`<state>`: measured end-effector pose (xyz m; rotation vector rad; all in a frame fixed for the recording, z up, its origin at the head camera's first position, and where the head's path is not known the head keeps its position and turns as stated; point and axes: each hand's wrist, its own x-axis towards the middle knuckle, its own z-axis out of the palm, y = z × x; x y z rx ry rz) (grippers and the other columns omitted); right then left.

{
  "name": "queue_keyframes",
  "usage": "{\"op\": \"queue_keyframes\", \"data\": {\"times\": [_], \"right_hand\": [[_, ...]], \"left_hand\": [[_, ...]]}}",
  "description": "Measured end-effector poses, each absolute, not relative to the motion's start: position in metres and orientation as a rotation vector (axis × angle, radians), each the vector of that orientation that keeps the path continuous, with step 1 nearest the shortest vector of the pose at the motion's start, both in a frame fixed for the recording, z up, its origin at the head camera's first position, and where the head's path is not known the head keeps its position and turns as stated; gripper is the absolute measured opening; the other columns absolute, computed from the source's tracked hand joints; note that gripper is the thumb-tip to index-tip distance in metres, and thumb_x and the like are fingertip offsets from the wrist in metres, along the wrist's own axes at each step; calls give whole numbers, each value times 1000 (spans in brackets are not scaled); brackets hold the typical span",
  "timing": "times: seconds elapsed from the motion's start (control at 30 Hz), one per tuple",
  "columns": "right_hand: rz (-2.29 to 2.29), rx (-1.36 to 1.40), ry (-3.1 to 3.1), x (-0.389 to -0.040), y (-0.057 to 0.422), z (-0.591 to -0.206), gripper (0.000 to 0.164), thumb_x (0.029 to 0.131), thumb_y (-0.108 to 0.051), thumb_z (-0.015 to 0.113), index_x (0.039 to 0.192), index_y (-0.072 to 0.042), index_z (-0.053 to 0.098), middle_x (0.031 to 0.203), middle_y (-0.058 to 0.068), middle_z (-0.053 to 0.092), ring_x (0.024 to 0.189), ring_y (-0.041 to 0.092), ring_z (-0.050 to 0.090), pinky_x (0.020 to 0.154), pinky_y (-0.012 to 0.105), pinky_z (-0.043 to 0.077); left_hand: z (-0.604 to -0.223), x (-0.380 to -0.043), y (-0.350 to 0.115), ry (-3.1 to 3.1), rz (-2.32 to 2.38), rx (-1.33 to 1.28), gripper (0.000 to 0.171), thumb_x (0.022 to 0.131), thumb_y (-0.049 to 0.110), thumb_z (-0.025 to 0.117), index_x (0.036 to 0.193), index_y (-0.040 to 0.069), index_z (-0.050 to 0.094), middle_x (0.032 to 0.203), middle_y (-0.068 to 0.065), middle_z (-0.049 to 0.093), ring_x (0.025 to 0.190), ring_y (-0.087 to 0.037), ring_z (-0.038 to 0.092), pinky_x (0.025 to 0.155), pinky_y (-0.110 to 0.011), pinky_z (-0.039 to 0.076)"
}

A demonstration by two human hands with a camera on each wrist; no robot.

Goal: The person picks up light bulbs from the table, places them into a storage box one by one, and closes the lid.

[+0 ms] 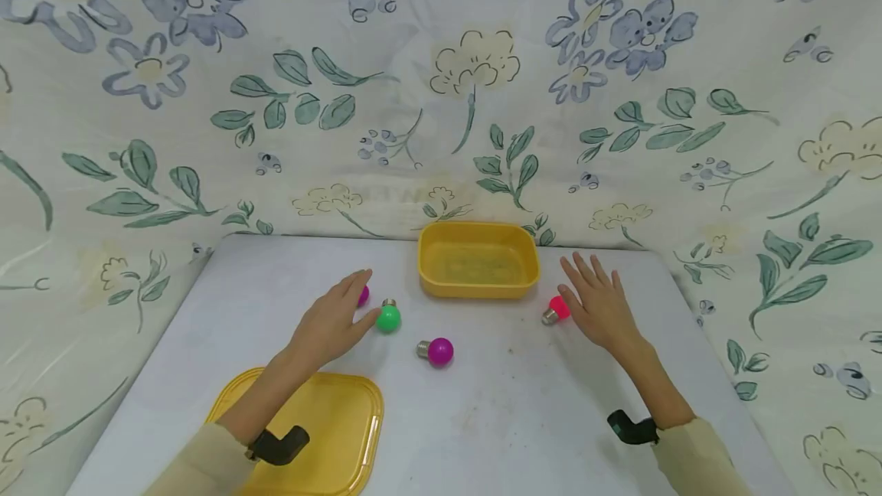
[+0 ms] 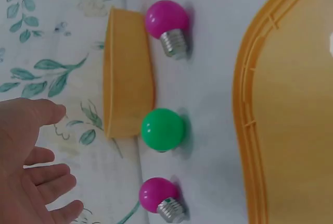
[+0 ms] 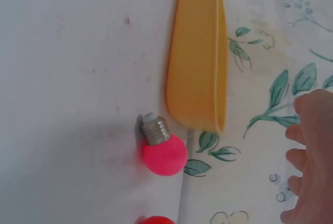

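My left hand (image 1: 329,327) hovers over the left side of the table with its fingers stretched out and nothing in them. Beside its thumb lies a green light bulb (image 1: 388,319), and a purple bulb (image 1: 364,295) is partly covered by the fingers. Another purple bulb (image 1: 441,351) lies nearer the middle, its metal base pointing left. On the right, my right hand (image 1: 601,308) is held spread and holds nothing, above and beside a pink bulb (image 1: 560,307). In the right wrist view, a red rounded thing (image 3: 157,220) shows at the bottom edge.
A yellow rectangular tub (image 1: 478,289) stands at the back middle of the white table (image 1: 496,419). At the front left lies a yellow lid (image 1: 344,427), partly under my left forearm. A flower-patterned cloth (image 1: 406,98) hangs behind the table.
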<state>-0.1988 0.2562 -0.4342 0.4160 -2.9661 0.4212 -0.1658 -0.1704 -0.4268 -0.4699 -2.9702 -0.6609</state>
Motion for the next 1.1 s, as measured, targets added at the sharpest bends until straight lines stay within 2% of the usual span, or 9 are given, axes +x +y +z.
{"op": "queue_keyframes", "data": {"times": [0.13, 0.3, 0.47, 0.67, 1.1], "right_hand": [[382, 427, -2985, -203, 259, -439, 57, 106, -32, 43, 155, -5, 33, 160, 22, 25, 147, 47, 13, 115, 66, 7], [308, 431, -3030, -212, 260, -448, 57, 108, -32, 39, 156, -2, 29, 160, 23, 23, 148, 45, 13, 116, 61, 8], [227, 441, -3057, -223, 256, -454, 58, 109, -31, 38, 155, 2, 27, 160, 22, 23, 148, 42, 15, 117, 59, 8], [144, 451, -3081, -241, 250, -462, 59, 109, -32, 34, 156, 3, 25, 161, 21, 22, 148, 40, 16, 118, 57, 9], [113, 386, -3152, -283, 239, -473, 60, 110, -36, 29, 158, 0, 20, 162, 18, 21, 150, 36, 9, 118, 57, 5]], "left_hand": [[-437, -159, -163, -2955, -781, -514, 59, 96, 19, 68, 145, -4, 45, 143, -26, 50, 130, -44, 47, 102, -59, 42], [-454, -153, -152, -2950, -915, -598, 52, 93, 12, 70, 140, -4, 52, 137, -22, 57, 129, -40, 51, 104, -52, 42], [-470, -148, -138, -3010, -972, -618, 48, 93, 11, 72, 136, -1, 56, 132, -18, 61, 125, -36, 55, 101, -50, 46], [-489, -145, -126, -3074, -1073, -574, 46, 93, 9, 71, 136, 3, 58, 134, -14, 60, 129, -34, 52, 104, -49, 44], [-507, -149, -110, -3057, -1017, -664, 46, 89, 1, 72, 133, -3, 58, 132, -17, 60, 127, -33, 54, 105, -47, 43]]}}
